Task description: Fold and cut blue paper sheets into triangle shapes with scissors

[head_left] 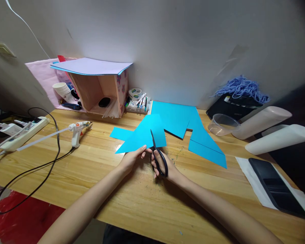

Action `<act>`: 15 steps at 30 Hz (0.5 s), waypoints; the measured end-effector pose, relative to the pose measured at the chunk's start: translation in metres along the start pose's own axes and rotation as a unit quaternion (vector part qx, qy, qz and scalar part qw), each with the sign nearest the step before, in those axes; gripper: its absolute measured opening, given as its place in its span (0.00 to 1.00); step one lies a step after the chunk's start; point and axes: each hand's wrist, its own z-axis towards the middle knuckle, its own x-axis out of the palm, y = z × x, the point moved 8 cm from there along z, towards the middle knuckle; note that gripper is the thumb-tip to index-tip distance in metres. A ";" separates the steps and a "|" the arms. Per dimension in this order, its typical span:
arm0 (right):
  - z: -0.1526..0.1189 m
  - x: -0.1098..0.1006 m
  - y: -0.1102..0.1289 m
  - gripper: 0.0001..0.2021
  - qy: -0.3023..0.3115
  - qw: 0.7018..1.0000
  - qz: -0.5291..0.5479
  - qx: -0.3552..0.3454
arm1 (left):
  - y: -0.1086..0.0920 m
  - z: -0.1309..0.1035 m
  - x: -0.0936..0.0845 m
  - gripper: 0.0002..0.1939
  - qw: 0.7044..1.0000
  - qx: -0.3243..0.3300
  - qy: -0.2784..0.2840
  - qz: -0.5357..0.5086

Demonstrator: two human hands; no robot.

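Right hand (165,166) fingers through scissors (157,156); left hand (132,157) pinching blue paper (144,135).

Light falls from above and behind the wooden box (101,91), brightest on the wall (167,34) over it, and the view darkens toward the corners. A glossy glare streak lies on the desk (142,203) in front of the box. Soft shadows spread beneath the right hand (165,166). The wide lens bows the desk's edges; the far sides look soft, the centre sharp.
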 end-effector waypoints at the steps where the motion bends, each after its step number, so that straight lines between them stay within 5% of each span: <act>1: 0.000 0.000 0.000 0.22 0.002 1.000 0.001 -0.003 | 0.001 0.000 0.000 0.16 1.000 -0.005 0.002 -0.004; 15: 0.002 -0.002 0.003 0.24 -0.003 0.999 -0.039 -0.022 | 0.006 0.000 0.008 0.16 0.997 -0.038 0.024 -0.060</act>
